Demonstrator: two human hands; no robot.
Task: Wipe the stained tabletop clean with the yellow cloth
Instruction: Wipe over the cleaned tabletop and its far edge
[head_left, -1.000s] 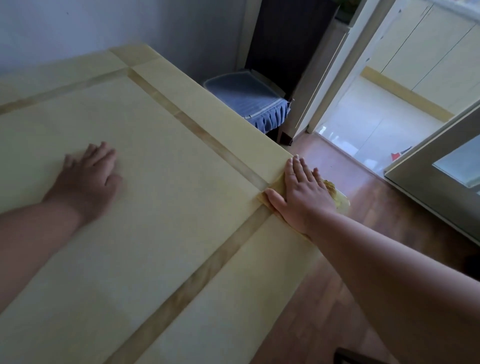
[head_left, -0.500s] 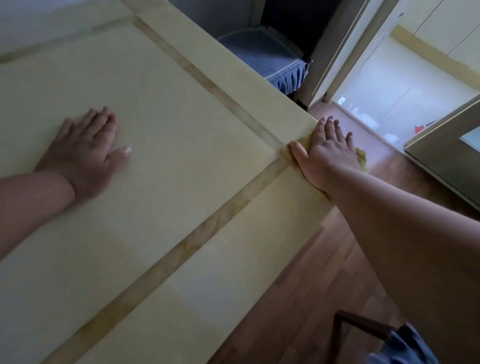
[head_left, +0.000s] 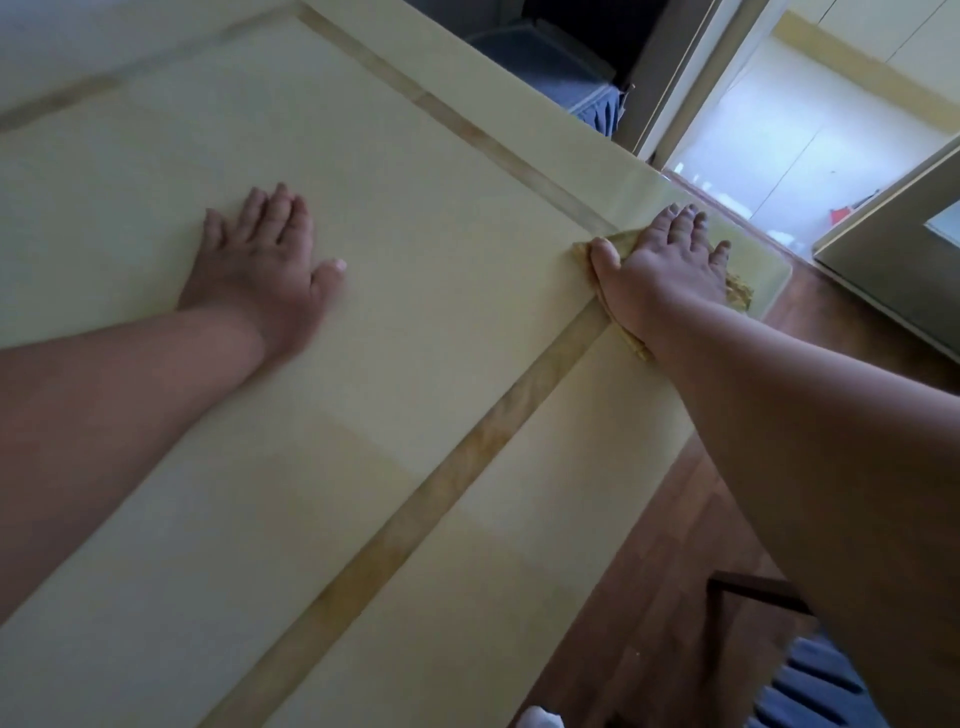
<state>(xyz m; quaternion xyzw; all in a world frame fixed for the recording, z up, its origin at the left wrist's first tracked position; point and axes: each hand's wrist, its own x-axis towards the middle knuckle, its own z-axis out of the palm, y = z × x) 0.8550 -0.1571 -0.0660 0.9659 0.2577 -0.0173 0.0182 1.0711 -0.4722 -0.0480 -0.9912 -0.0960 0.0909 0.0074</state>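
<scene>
Right hand (head_left: 660, 275) lay flat on the yellow cloth (head_left: 737, 296) near the tabletop (head_left: 415, 338) corner, fingers straight and slightly spread, left hand (head_left: 265, 270) pressed palm-down mid-tabletop, fingers straight, close together

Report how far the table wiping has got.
Done: no stains show on the wide middle of the tabletop. In hand: the right hand presses the yellow cloth flat at the far right corner; the left hand rests flat. Left: cannot tell; no stain stands out.
</scene>
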